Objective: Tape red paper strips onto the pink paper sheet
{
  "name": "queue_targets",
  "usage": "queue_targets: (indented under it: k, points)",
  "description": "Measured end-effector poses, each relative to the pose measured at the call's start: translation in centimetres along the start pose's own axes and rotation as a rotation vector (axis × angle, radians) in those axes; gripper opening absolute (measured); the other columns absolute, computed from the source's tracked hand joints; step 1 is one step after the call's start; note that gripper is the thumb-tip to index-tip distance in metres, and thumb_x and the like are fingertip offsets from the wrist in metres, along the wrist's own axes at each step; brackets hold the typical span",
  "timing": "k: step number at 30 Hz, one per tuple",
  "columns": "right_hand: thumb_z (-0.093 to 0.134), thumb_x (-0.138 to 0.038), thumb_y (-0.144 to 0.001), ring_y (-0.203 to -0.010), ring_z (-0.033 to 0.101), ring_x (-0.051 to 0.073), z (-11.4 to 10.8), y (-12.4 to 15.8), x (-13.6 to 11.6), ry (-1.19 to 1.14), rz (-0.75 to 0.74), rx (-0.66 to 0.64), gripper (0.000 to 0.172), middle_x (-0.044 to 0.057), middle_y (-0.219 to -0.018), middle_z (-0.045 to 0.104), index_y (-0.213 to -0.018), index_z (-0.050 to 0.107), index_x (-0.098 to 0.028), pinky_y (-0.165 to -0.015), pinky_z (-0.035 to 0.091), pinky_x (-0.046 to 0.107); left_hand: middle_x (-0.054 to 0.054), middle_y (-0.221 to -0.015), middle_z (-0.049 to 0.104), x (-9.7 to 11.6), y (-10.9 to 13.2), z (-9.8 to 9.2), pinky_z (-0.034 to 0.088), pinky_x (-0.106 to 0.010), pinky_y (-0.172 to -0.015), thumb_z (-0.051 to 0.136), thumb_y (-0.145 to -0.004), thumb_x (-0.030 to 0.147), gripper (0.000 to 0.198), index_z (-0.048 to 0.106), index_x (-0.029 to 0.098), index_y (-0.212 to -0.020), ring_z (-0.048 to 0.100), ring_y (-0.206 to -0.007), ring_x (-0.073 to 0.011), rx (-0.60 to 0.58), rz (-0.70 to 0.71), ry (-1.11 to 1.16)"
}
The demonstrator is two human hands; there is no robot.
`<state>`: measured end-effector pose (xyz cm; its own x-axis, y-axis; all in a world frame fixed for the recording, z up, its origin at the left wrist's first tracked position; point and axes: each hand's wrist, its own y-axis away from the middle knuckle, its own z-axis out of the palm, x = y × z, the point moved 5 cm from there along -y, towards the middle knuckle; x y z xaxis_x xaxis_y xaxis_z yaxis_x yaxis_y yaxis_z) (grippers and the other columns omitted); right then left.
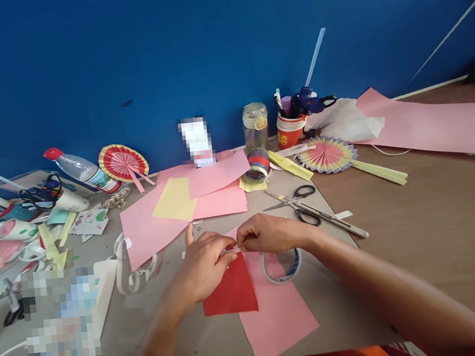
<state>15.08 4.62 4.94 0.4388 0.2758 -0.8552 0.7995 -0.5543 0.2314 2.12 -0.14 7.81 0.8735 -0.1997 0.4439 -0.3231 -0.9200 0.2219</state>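
Note:
A red sheet of paper [231, 290] lies partly over a pink sheet of paper [279, 322] in front of me. My left hand [207, 262] has thumb and fingers closed at the red sheet's top edge, little finger raised. Right beside it, my right hand [266, 234] is closed, its fingertips pinched on a thin white strip [235, 250] that looks like tape along that edge. The fingers cover most of the strip. Under my right wrist a roll of tape [284, 278] lies on the pink sheet and the table.
Scissors [303, 213] and a utility knife [347, 226] lie beyond my right hand. Pink sheets [150, 231], a bottle [255, 123] and a cup of pens [289, 131] stand or lie farther back. Paper fans [327, 154] rest at both sides. Clutter with a power strip [105, 286] fills the left.

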Motion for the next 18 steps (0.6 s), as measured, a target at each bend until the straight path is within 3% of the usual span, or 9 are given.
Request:
queue_targets:
  k: [6, 11, 18]
  points:
    - [0.049, -0.016, -0.074, -0.054, 0.042, 0.008, -0.2, 0.4, -0.8, 0.119, 0.011, 0.051, 0.017, -0.004, -0.059, 0.056, -0.071, 0.066, -0.017, -0.05, 0.029, 0.02, 0.005, -0.081, 0.067, -0.2, -0.8, 0.9, -0.01, -0.056, -0.111, 0.048, -0.087, 0.027, 0.017, 0.061, 0.025, -0.076, 0.059, -0.089, -0.0169, -0.048, -0.035, 0.052]
    - [0.048, -0.012, -0.072, -0.056, 0.046, 0.008, -0.5, 0.5, -1.3, 0.152, 0.028, 0.077, 0.019, -0.003, -0.063, 0.061, -0.071, 0.066, -0.017, -0.051, 0.03, 0.02, 0.004, -0.076, 0.064, -0.4, -0.8, 1.3, 0.0, -0.057, -0.111, 0.046, -0.087, 0.026, 0.019, 0.058, 0.024, -0.073, 0.059, -0.082, -0.016, -0.023, -0.041, 0.057]
    - [0.049, -0.013, -0.071, -0.055, 0.047, 0.008, 0.3, -0.2, 0.0, -0.065, 0.051, 0.166, 0.016, -0.004, -0.061, 0.059, -0.067, 0.064, -0.017, -0.051, 0.033, 0.018, 0.006, -0.069, 0.058, -0.8, -0.3, 1.3, 0.0, -0.056, -0.11, 0.042, -0.087, 0.024, 0.018, 0.053, 0.023, -0.072, 0.057, -0.074, -0.0142, 0.049, -0.057, 0.048]
